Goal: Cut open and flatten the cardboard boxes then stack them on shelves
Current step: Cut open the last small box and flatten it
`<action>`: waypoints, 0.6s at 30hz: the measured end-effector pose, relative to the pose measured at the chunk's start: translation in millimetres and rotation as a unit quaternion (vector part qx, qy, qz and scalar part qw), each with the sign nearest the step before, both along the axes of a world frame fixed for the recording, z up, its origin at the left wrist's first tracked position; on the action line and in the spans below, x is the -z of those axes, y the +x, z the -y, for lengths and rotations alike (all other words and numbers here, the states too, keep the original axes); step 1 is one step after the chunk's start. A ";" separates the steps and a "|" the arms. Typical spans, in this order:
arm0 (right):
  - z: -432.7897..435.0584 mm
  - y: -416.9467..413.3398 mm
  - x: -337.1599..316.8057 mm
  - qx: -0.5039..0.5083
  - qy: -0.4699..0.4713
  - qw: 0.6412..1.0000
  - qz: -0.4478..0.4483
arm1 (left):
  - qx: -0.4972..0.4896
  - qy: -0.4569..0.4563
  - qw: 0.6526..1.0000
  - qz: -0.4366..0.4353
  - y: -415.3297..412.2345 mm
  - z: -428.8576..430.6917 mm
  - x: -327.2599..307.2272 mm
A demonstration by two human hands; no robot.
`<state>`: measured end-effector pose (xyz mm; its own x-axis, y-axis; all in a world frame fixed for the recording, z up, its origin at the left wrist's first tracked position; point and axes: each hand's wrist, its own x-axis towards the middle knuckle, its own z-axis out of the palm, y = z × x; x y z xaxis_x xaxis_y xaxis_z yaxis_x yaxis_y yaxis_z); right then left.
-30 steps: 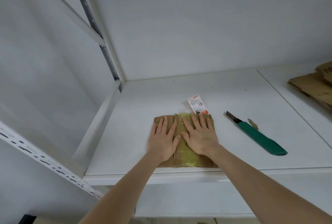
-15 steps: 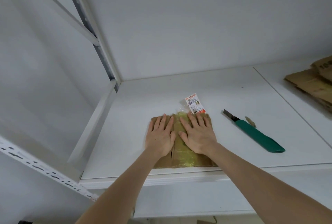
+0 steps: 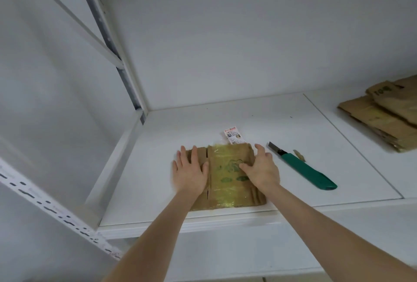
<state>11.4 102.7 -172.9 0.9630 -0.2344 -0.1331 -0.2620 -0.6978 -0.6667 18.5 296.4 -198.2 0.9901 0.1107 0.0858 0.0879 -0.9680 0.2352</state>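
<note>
A white shelf [image 3: 180,128] bears a flattened cardboard box [image 3: 225,177] beneath both hands, a green-handled knife [image 3: 302,168] just beyond the right hand [image 3: 261,168], and stacked flat cardboard [image 3: 383,114] farther right.

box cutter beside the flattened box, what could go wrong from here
The box cutter lies with its blade extended, close to the right hand; a sideways slip could meet it. The flattened box sits at the front edge of the shelf, so it might slide off once the left hand lifts.
</note>
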 end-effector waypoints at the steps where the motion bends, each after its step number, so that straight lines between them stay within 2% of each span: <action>1: 1.2 1.7 -3.5 0.012 0.065 0.998 0.001 | -0.023 -0.052 0.998 0.003 -2.2 1.3 -4.2; 3: 0.8 5.2 -13.0 0.060 0.234 0.970 0.011 | -0.046 -0.155 0.987 0.022 -4.2 2.1 -14.8; 5: -0.1 8.6 -23.1 0.087 0.355 0.930 0.023 | -0.057 -0.210 0.974 0.069 -4.9 -0.7 -28.6; 7: 0.1 10.3 -34.5 0.093 0.435 0.895 0.029 | -0.100 -0.283 0.948 0.104 -1.4 -6.0 -43.8; 10: 1.7 9.5 -49.7 0.103 0.516 0.850 0.037 | -0.133 -0.417 0.896 0.069 6.9 -17.3 -59.7; 12: 0.5 10.2 -51.1 0.109 0.520 0.846 0.045 | -0.126 -0.491 0.860 0.059 6.9 -21.4 -64.8; 13: -1.6 10.3 -48.9 0.113 0.507 0.853 0.050 | -0.125 -0.498 0.855 0.075 5.3 -22.1 -66.5; 16: -7.3 12.3 -36.4 0.131 0.434 0.890 0.057 | -0.122 -0.439 0.884 0.109 3.9 -18.0 -66.2; 18: -8.4 12.1 -27.3 0.142 0.384 0.911 0.052 | -0.125 -0.369 0.917 0.082 2.2 -12.7 -64.6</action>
